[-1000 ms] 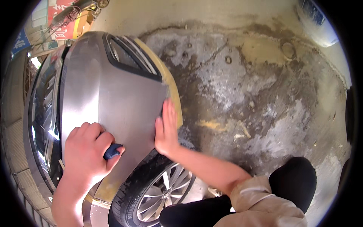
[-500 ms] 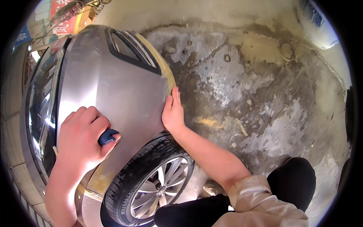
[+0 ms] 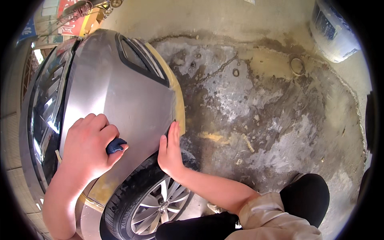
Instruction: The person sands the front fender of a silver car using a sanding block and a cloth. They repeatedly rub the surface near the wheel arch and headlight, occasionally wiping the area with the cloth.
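Observation:
My left hand [image 3: 90, 146] is closed around a dark blue pad or cloth [image 3: 114, 145], resting on the silver car body panel [image 3: 132, 106] near the long glossy dark lamp or trim piece [image 3: 46, 106]. My right hand [image 3: 170, 154] lies with fingers extended along the panel's right edge, just above the wheel [image 3: 163, 206] with its black tyre and spoked rim. A yellowish strip [image 3: 178, 110] runs down that edge, beside a small dark-framed window or opening [image 3: 138, 60] higher up. The underside of each hand is hidden.
Stained, cracked concrete floor [image 3: 248, 120] extends to the right. A white bucket [image 3: 334, 32] stands at the upper right. Red and yellow boards or boxes [image 3: 74, 24] and metal parts sit at the upper left. My bent legs [image 3: 304, 200] in dark trousers are at the lower right.
My right hand rose along the panel's edge, then came back down and left toward the wheel arch. My left hand is higher on the panel than a second ago, still holding the blue item.

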The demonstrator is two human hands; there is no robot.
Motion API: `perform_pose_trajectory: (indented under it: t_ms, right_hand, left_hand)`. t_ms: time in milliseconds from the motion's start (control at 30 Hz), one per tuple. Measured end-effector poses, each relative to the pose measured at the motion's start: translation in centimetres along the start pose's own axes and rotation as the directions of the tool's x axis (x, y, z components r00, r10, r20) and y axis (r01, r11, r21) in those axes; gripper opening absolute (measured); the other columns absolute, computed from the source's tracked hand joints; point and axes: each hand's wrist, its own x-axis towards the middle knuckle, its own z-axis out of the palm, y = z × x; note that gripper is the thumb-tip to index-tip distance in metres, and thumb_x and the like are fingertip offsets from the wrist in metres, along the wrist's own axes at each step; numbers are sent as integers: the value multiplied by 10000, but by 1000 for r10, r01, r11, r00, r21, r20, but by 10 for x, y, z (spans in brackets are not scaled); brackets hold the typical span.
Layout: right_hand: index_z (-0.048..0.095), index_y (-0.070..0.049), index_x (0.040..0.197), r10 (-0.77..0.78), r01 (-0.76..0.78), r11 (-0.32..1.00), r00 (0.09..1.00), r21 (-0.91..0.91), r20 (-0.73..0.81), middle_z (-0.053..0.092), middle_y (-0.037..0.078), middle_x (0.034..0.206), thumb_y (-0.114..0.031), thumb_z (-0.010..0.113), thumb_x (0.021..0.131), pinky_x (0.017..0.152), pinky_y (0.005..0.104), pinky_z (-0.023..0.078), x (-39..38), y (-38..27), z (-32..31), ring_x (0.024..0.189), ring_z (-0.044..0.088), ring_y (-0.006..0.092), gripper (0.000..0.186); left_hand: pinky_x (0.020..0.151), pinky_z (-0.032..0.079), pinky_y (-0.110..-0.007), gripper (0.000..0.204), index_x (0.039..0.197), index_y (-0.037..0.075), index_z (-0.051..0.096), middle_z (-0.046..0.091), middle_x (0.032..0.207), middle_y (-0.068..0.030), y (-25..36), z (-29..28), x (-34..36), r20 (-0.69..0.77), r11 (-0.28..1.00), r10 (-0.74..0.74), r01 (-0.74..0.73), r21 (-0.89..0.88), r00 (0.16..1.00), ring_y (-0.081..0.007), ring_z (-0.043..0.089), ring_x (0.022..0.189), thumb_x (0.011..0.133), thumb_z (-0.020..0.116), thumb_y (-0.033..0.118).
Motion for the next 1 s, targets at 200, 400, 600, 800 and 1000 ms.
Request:
perform_pose_trajectory:
  t_ms: [200, 400, 600, 800, 1000]
  right_hand:
    - [196, 118, 1551, 534, -540, 761, 836, 359, 125, 186, 328, 1630, -259, 349, 1093, 1270, 462, 127, 70, 19, -22, 1525, 168, 463, 613]
    - [71, 131, 1565, 116, -115, 993, 993, 28, -31, 49, 357, 1642, -249, 354, 1096, 1268, 485, 46, -4, -12, 10, 1543, 29, 483, 666]
    - [81, 114, 1573, 406, -403, 906, 914, 126, 8, 38, 321, 1659, -323, 305, 1103, 1277, 459, 52, 38, -5, -6, 1552, 38, 442, 679]
    - [41, 73, 1595, 390, -385, 907, 921, 170, 0, -13, 281, 1679, -361, 261, 1103, 1274, 430, 0, 22, -28, 11, 1569, -32, 389, 692]
    - [15, 80, 1591, 516, -523, 836, 852, 167, 86, -39, 280, 1679, -402, 283, 1095, 1271, 436, -8, 27, -31, 8, 1570, -43, 386, 741]
  left_hand:
    - [692, 472, -391, 264, 754, 113, 630, 537, 782, -38, 0, 4, -9, 64, 1000, -6, 7, -15, 998, -242, 578, 775, 687, 833, 267]
    - [680, 477, -405, 294, 746, 95, 600, 544, 779, -57, 4, 1, -1, 21, 999, 22, -21, -45, 1000, -276, 574, 762, 679, 846, 243]
    - [669, 470, -389, 287, 755, 105, 612, 535, 775, -43, 0, 1, -1, 34, 997, 6, -3, -81, 999, -251, 572, 754, 667, 848, 241]
    - [667, 468, -400, 286, 748, 99, 606, 542, 779, -48, -5, 4, -8, 42, 996, 33, -29, -84, 999, -266, 571, 748, 675, 847, 235]
    - [665, 456, -375, 266, 758, 117, 619, 530, 782, -33, -5, -1, 2, 10, 996, 26, -25, -80, 1000, -239, 571, 755, 695, 830, 265]
